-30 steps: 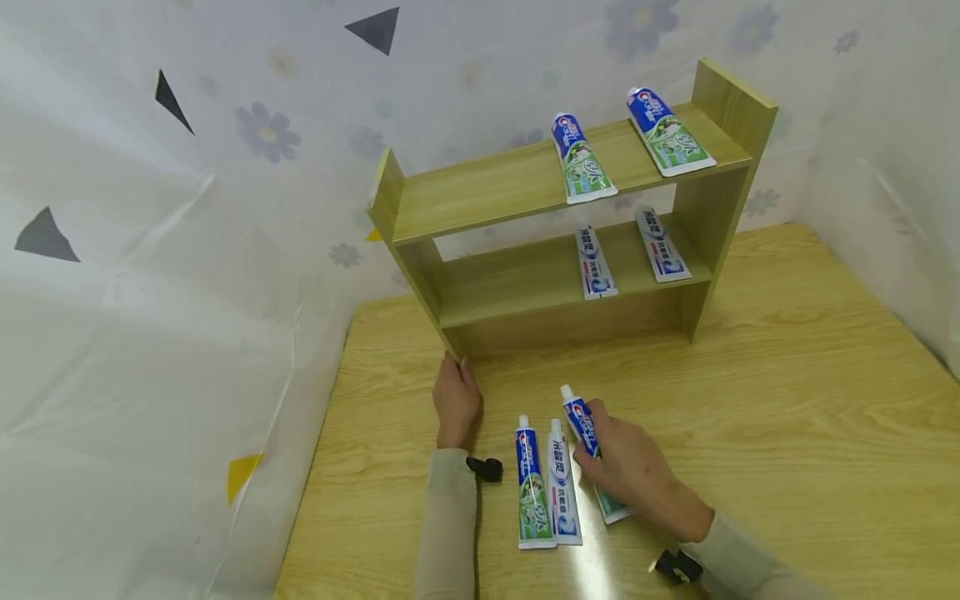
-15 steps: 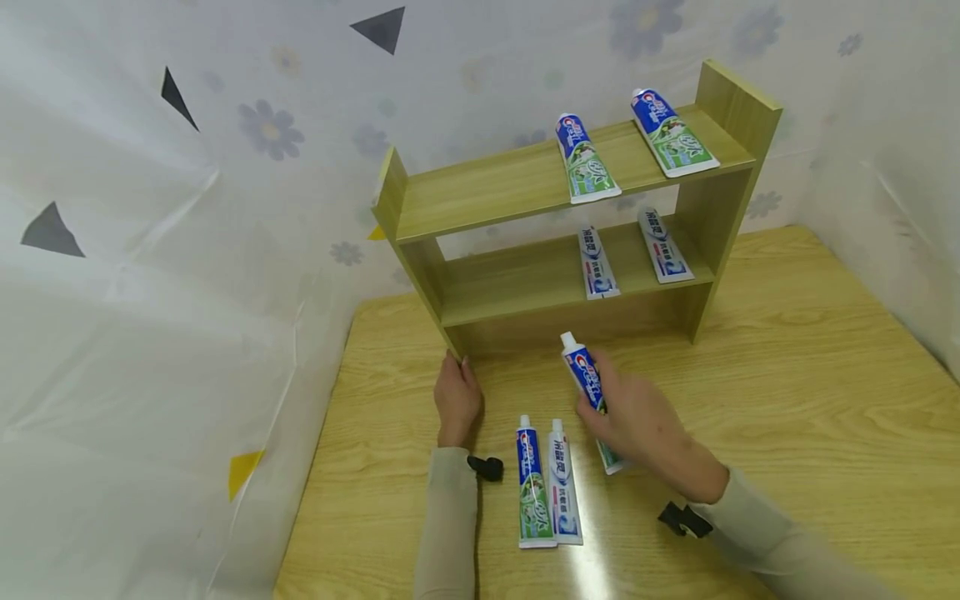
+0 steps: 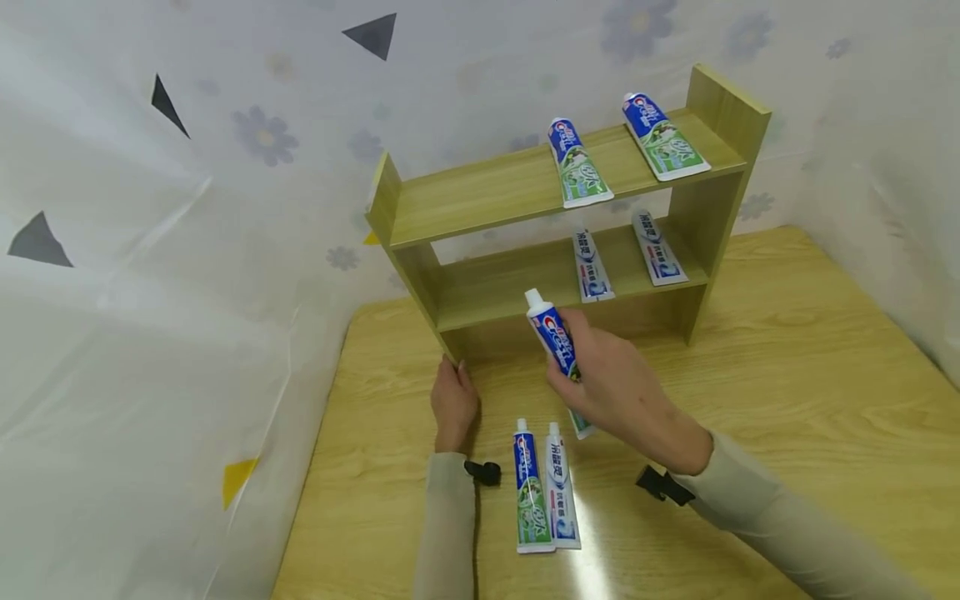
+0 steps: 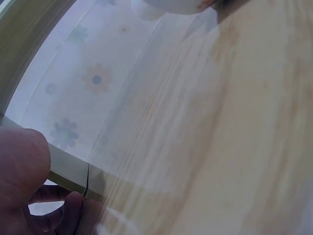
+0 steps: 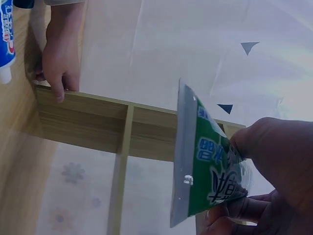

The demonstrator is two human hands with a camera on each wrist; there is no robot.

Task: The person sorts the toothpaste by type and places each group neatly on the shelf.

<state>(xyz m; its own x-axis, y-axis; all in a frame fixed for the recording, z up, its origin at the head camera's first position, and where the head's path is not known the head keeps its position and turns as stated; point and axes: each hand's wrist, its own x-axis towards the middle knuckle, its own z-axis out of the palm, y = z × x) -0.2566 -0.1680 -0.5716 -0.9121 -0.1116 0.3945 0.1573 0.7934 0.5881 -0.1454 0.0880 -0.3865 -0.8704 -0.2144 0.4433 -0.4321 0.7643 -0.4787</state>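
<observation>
Above the table, in front of the shelf, the right hand (image 3: 626, 392) grips a blue and green toothpaste tube (image 3: 555, 340), its white cap pointing up and left; in the right wrist view the tube's flat green end (image 5: 208, 156) shows between thumb and fingers. The left hand (image 3: 454, 404) pinches the lower left front corner of the wooden shelf (image 3: 517, 309); its thumb and fingers meet at that board in the left wrist view. Between the forearms, a blue and green tube (image 3: 531, 492) and a white tube (image 3: 561, 492) lie side by side on the table.
Two blue and green tubes (image 3: 580, 167) (image 3: 663, 137) lie on the top board. On the middle board lie two white tubes (image 3: 592, 267) (image 3: 658, 250). A patterned sheet (image 3: 247, 208) hangs behind the shelf and along the left side of the table (image 3: 810, 400).
The right hand has carried its tube up from beside the two tubes on the table, then leftward toward the shelf's front. The left hand stays at the shelf corner.
</observation>
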